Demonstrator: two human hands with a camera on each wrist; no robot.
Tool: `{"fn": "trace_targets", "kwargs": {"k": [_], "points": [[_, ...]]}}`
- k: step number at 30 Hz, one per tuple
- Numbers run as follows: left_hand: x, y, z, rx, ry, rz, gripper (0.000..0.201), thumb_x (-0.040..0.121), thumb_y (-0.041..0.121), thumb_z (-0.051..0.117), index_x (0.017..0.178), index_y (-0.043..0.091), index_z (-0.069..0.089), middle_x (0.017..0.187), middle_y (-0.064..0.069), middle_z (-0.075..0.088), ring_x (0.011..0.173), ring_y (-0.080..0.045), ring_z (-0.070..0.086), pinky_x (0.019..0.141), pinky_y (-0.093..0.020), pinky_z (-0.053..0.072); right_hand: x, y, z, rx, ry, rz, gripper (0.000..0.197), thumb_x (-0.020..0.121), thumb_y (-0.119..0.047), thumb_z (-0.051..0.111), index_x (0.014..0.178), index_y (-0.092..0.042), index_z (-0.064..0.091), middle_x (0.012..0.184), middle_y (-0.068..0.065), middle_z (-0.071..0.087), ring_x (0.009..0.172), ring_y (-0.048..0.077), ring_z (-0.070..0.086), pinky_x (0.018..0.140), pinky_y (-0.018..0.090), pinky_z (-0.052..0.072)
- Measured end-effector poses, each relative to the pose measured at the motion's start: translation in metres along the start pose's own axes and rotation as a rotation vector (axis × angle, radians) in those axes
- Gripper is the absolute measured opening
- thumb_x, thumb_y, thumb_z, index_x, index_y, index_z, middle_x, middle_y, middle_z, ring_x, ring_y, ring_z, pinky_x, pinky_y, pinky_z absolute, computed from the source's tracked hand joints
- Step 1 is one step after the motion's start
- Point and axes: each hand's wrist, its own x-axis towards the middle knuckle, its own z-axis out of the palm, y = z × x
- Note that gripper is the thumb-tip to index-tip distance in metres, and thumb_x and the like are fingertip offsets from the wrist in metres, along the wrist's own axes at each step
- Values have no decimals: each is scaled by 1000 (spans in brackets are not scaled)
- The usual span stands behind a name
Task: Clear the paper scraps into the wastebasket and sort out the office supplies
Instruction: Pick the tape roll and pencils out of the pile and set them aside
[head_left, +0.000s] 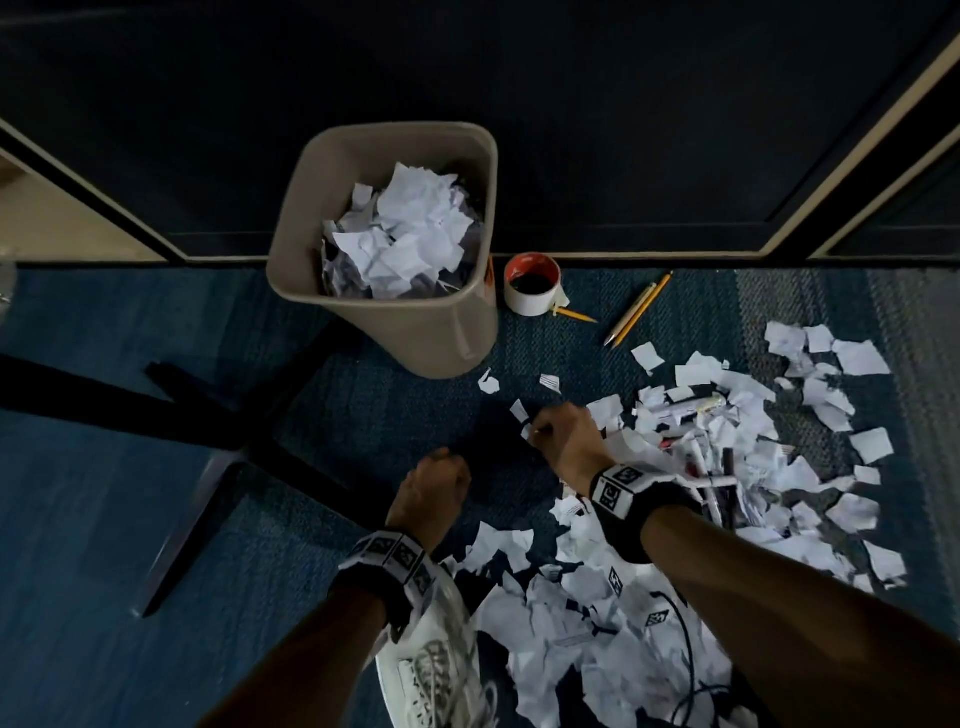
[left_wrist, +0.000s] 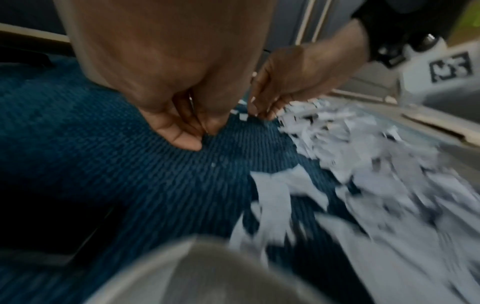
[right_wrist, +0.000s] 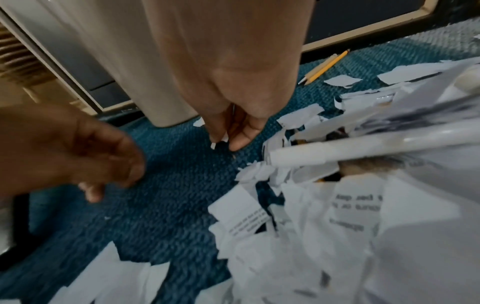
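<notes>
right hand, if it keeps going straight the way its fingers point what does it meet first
Most likely the small paper scrap at its fingertips, then the blue carpet right beneath; the right hand points almost straight down.

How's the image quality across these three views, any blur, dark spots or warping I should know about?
Head view: dim overall, upper wall nearly black, straight edges bowed by the wide lens, wastebasket sharp. Left wrist view: scattered paper scraps smeared by motion blur, carpet sharper. Right wrist view: left hand and near scraps soft, pencils fairly clear.
</notes>
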Motion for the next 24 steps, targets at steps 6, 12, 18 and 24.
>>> {"fn": "trace_targets", "kwargs": {"k": [6, 12, 18, 24], "points": [[58, 29, -25, -221, 178, -73, 12, 88, 6, 58, 81, 15, 62, 79, -9, 65, 75, -27, 63, 68, -44, 54, 0, -14, -3, -110, 6, -18, 23, 88, -15, 69, 108, -5, 67, 108, 16, 67, 101, 33, 62, 81, 35, 48], [103, 58, -24, 15, 111, -85, 37, 95, 3, 52, 131, 10, 53, 128, -19, 58, 117, -40, 56, 96, -52, 47, 0, -17, 5, -24, -5, 52, 13, 89, 4, 56, 88, -3, 67, 93, 17, 69, 88, 33, 67, 75, 42, 55], [107, 61, -21, 46, 126, -178, 21, 98, 6, 47, 107, 1, 66, 111, -22, 61, 101, -40, 60, 83, -46, 48, 25, 1, -23, 76, 157, 109, 26, 87, 3, 57, 68, -11, 67, 74, 10, 67, 75, 24, 64, 65, 28, 43], [101, 51, -11, -250, 100, -63, 20, 81, -1, 57, 77, 13, 71, 84, -11, 69, 78, -27, 66, 71, -40, 55, 50, 9, -41, 25, 129, 90, 12, 83, -10, 72, 92, -6, 65, 89, 16, 65, 86, 33, 61, 70, 39, 48]]}}
